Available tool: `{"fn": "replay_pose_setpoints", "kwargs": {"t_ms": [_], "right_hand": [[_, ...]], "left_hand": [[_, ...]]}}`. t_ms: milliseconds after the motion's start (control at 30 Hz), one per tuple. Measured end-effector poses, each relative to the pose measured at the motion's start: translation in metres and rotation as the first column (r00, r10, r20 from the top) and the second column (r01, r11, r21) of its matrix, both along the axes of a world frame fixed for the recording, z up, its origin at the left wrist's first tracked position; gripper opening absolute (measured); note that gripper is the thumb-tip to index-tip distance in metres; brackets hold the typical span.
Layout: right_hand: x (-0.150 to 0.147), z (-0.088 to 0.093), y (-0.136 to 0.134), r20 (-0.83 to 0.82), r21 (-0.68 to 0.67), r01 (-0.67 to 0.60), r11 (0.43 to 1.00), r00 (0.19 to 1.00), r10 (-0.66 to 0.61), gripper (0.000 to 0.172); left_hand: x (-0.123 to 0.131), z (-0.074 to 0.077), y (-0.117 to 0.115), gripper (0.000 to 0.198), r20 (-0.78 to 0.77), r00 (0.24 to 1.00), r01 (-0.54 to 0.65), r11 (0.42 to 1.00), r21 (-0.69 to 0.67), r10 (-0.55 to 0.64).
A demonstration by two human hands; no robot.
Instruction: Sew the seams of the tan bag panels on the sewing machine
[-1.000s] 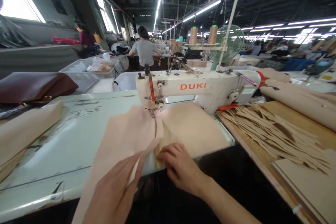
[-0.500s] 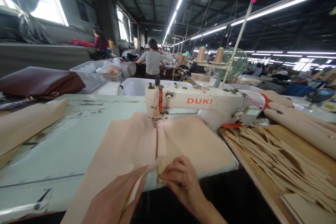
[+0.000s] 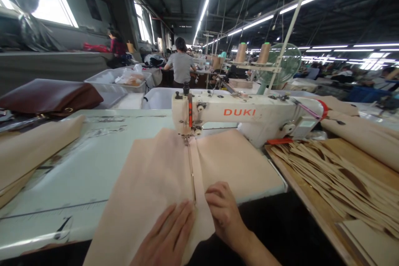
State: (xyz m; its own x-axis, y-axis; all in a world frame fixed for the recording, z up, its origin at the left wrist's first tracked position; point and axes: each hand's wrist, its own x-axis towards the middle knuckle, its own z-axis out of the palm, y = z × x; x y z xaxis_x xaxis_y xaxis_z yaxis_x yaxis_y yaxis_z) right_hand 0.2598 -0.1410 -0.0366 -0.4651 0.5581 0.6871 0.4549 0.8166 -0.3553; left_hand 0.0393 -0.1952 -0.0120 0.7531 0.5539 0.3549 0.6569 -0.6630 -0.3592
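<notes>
A large beige leather-like panel (image 3: 149,178) lies under the sewing machine's presser foot (image 3: 186,140), with a narrow dark slit (image 3: 192,174) running from the foot toward me. My left hand (image 3: 171,232) rests flat on the panel, fingers stretched together beside the near end of the slit. To the right of the slit, my right hand (image 3: 222,212) has its fingers curled and pinches the panel's right edge. Whether the slit holds a zipper is too blurred to tell. The white sewing machine (image 3: 212,112) stands over the panel, its needle area partly hidden behind the head.
On the right, a wooden board (image 3: 336,149) carries many beige strips (image 3: 330,174). A brown leather bag (image 3: 50,95) and folded beige material (image 3: 40,145) lie left. Thread cones (image 3: 241,53) stand behind the machine. A person in grey (image 3: 181,66) sits farther back.
My left hand has let go of the lifted flap and now presses flat on the panel. The flap has come down, and my right hand has shifted slightly right to its edge.
</notes>
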Motion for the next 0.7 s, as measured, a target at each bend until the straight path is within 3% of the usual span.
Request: {"fn": "replay_pose_setpoints", "kwargs": {"t_ms": [133,267,433,533,633,700], "right_hand": [[0.001,-0.001,-0.002,-0.025,0.017,-0.001,1.0,1.0,0.002,0.023],[0.001,-0.002,-0.001,-0.037,-0.001,-0.01,1.0,0.999,0.01,0.018],[0.003,0.002,-0.004,-0.024,-0.027,-0.013,1.0,1.0,0.012,0.02],[0.01,0.014,-0.007,-0.041,-0.088,-0.041,0.995,0.998,0.038,0.022],[0.014,0.033,-0.001,-0.128,-0.164,0.064,0.984,0.988,-0.086,0.027],[0.012,0.045,0.007,-0.074,-0.214,0.135,0.968,0.985,-0.154,0.028]], "left_hand": [[-0.002,0.0,0.007,0.068,0.014,1.0,0.026,0.998,0.053,-0.027],[0.0,0.003,0.01,0.05,0.076,0.995,0.066,0.997,0.028,-0.068],[0.008,-0.005,0.011,0.035,0.225,0.974,0.025,1.0,-0.005,-0.023],[0.008,-0.007,0.014,0.035,0.242,0.969,0.045,0.999,0.03,-0.051],[0.004,-0.004,0.018,0.042,0.161,0.983,0.085,0.995,0.06,-0.094],[0.001,-0.005,0.02,0.051,0.15,0.985,0.072,0.995,0.068,-0.081]]}}
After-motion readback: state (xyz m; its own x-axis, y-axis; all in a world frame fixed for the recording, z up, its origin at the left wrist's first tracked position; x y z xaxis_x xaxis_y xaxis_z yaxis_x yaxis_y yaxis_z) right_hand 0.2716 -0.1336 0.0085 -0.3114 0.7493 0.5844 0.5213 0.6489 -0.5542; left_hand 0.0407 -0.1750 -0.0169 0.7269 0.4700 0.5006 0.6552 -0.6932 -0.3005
